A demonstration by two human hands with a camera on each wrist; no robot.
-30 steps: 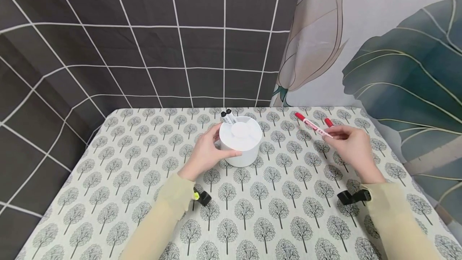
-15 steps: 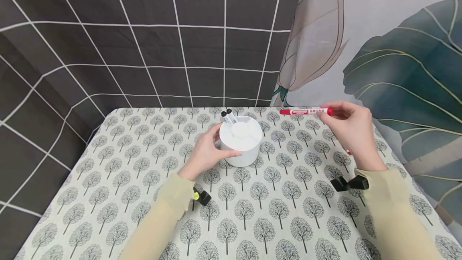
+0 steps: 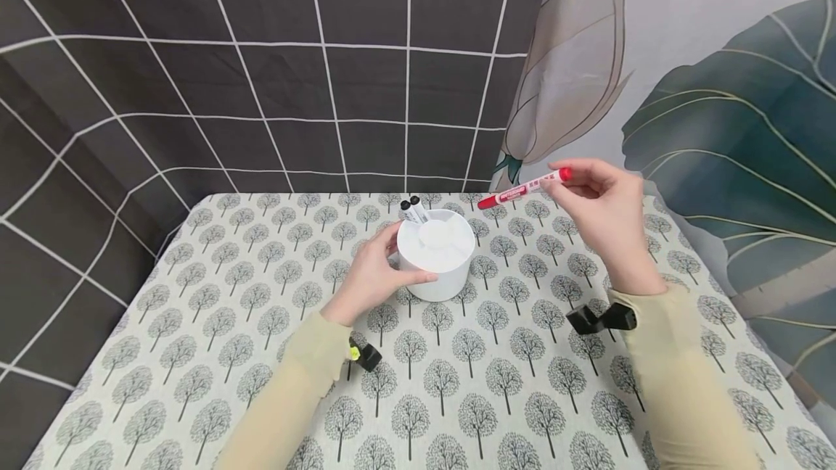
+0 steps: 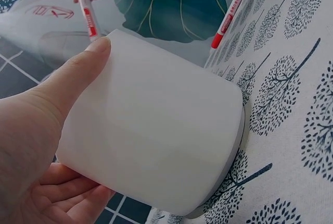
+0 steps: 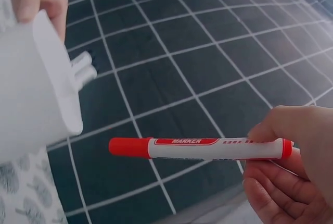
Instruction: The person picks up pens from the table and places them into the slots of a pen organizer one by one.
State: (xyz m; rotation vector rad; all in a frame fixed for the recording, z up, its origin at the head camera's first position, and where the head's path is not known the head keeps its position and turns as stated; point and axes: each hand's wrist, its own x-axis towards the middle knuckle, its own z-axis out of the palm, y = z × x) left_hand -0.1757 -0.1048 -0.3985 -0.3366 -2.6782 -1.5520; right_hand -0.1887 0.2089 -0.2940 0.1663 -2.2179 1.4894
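My left hand (image 3: 372,274) grips a round white pen holder (image 3: 436,275) standing on the table, thumb on its near side and fingers round the left. Two black-capped markers (image 3: 416,210) lean up out of its back left part. In my right hand (image 3: 604,212) a white-and-red whiteboard marker (image 3: 519,191) is pinched near its end, its red cap pointing left toward the holder. The right wrist view shows this marker level, with the cap to the right of the holder's rim. A second red marker (image 4: 227,20) lies on the cloth in the left wrist view; my right arm hides it in the head view.
A cloth (image 3: 261,354) printed with trees covers the table. Behind it hangs a dark gridded curtain (image 3: 366,85), and a leaf-patterned curtain (image 3: 725,129) hangs at the right. Each wrist carries a black camera mount (image 3: 601,318).
My right hand has lifted the red marker from the table and carried it left toward the pen holder. The second red marker has passed out of sight in the head view. My left hand stays put.
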